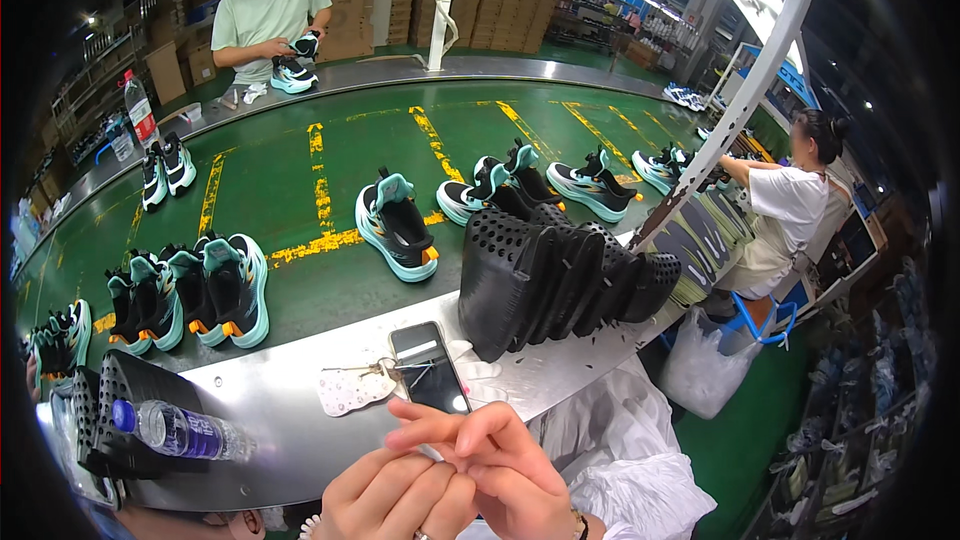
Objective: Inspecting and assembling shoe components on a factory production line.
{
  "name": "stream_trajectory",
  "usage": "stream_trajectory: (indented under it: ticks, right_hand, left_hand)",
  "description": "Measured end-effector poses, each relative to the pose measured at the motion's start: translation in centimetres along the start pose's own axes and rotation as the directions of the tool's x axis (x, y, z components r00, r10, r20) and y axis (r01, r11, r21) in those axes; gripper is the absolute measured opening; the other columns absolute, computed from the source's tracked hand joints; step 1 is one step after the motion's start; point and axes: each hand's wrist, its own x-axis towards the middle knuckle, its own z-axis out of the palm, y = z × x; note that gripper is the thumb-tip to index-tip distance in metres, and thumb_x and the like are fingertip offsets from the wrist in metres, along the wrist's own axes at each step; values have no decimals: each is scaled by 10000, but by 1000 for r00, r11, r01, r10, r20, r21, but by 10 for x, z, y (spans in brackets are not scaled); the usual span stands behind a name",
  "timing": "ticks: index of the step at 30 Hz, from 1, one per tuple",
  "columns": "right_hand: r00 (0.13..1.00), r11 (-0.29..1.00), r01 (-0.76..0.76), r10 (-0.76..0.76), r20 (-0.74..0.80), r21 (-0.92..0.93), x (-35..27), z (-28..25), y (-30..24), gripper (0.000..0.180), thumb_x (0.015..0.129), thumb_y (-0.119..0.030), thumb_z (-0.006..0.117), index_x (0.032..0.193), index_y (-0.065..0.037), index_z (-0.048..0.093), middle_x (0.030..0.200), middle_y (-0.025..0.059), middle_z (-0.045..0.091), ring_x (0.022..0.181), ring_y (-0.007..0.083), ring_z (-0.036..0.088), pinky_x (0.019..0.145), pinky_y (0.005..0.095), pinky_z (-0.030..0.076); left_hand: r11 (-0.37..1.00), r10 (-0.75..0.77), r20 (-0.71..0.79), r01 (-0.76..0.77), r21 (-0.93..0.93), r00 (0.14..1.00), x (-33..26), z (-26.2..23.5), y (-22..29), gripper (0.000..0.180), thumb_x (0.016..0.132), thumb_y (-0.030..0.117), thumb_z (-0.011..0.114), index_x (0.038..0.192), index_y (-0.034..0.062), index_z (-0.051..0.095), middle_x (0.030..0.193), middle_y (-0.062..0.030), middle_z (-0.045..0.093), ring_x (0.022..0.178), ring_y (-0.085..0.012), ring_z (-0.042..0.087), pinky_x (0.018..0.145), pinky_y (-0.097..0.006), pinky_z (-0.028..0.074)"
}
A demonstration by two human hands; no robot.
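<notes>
Black phone (436, 386): 1 | left hand (400, 495), right hand (515, 473): touching | keys (410, 367): perhaps two

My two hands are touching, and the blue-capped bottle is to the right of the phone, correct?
Not quite: the head view shows the blue-capped bottle to the left of the phone. Your left hand and right hand are touching.

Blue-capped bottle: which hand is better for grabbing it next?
Probably the left hand: it's nearer the blue-capped bottle, which is off to its left. The right hand is farther across.
</notes>
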Motion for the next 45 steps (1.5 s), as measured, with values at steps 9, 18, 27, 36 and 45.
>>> stream_trajectory:
  ticks: [9, 18, 27, 36, 45]
  right_hand:
    - [999, 993, -33, 35, -20, 117, 3, -5, 3, 294, 843, 77, 290, 1084, -65, 380, 1324, 281, 415, 1366, 335, 224, 1115, 463, 121]
    - [998, 987, 13, -3, -62, 161, 4, -12, 4, 308, 842, 18, 397, 1141, -57, 384, 1321, 271, 419, 1372, 339, 211, 1117, 465, 105]
    - [1000, 960, -7, 15, -26, 280, 4, -15, -6, 349, 825, 27, 397, 1163, -57, 369, 1352, 291, 370, 1388, 351, 171, 1116, 472, 105]
    - [997, 988, -10, 21, -69, 151, 2, -18, -11, 375, 791, 71, 320, 1140, -52, 377, 1330, 282, 401, 1387, 344, 176, 1119, 473, 99]
    - [996, 996, 51, -45, -73, 76, 3, -27, -4, 409, 766, 100, 278, 1131, -49, 384, 1314, 277, 419, 1376, 345, 194, 1121, 475, 95]
  left_hand:
    - [992, -97, -4, 97, 82, 995, -14, 17, -2, 127, 730, 87, 662, 798, 99, 556, 710, -6, 579, 618, -191, 582, 582, -328, 501]
    - [979, -203, -93, 199, -53, 975, -9, 18, -6, 171, 650, 40, 674, 755, 100, 554, 679, -12, 591, 625, -206, 585, 575, -311, 483]
    - [951, -247, -72, 228, -210, 966, 1, 23, -6, 228, 593, 15, 707, 787, 98, 619, 679, -21, 605, 622, -200, 590, 570, -300, 463]
    - [995, -103, 3, 103, -10, 995, 5, 27, -2, 166, 652, 34, 679, 790, 90, 603, 726, -14, 617, 624, -186, 592, 585, -318, 484]
    - [992, -119, -13, 119, 43, 993, 2, 40, -2, 195, 635, 4, 655, 801, 81, 588, 716, -16, 608, 623, -189, 596, 582, -317, 492]
